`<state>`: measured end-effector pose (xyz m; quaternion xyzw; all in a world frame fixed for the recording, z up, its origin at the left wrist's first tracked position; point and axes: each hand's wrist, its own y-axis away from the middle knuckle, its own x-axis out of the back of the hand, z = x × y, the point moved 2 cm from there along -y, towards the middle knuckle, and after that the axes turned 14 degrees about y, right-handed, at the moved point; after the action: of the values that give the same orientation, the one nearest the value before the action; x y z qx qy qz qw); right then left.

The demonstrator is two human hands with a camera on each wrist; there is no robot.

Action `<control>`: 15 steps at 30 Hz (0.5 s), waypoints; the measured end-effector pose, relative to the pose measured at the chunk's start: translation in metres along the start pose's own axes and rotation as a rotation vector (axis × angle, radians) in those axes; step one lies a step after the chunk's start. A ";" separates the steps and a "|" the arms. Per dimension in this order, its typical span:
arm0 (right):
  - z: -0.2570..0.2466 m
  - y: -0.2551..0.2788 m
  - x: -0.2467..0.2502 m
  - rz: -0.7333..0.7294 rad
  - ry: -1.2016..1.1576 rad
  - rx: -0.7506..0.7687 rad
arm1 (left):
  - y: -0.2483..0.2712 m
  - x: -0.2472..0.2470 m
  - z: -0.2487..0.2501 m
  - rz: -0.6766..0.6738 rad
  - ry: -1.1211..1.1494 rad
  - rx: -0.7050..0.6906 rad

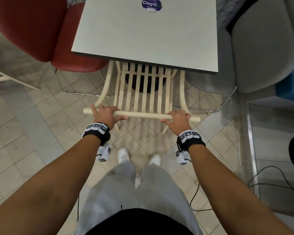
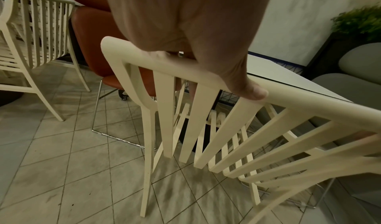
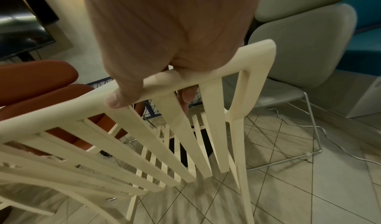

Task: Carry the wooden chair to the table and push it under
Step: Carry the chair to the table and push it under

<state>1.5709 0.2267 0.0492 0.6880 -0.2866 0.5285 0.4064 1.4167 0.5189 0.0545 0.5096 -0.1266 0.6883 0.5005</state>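
A: Start nearest you. What are your hands doing?

B: Your left hand point(image 1: 104, 114) wraps the top rail of the wooden chair point(image 1: 143, 92) near its left end, fingers over the far side and thumb along the near side. Your right hand point(image 1: 176, 119) holds the same rail near its right end in the same way. From the left wrist view, your left hand point(image 2: 198, 36) shows its thumb pressed flat on the rail of the chair point(image 2: 206, 129); the right wrist view shows your right hand point(image 3: 164, 36) curled round the rail point(image 3: 206, 129) likewise.

A: And where does the chair stand?

B: On the tiled floor point(image 1: 32, 116), its slatted back facing you, its seat reaching under the near edge of the surface point(image 1: 148, 36). Only the back part of the seat shows.

A: What lies beyond?

B: A red chair point(image 1: 41, 28) by the surface's left edge, a grey chair point(image 1: 265, 48) by its right edge, and a round blue sticker point(image 1: 151, 3) at the far edge.
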 end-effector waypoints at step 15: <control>0.004 -0.002 0.008 -0.099 -0.059 -0.001 | 0.002 0.000 -0.001 0.016 -0.060 -0.026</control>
<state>1.5766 0.2247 0.0560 0.7166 -0.2641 0.4870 0.4237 1.4149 0.5187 0.0551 0.5224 -0.1545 0.6752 0.4973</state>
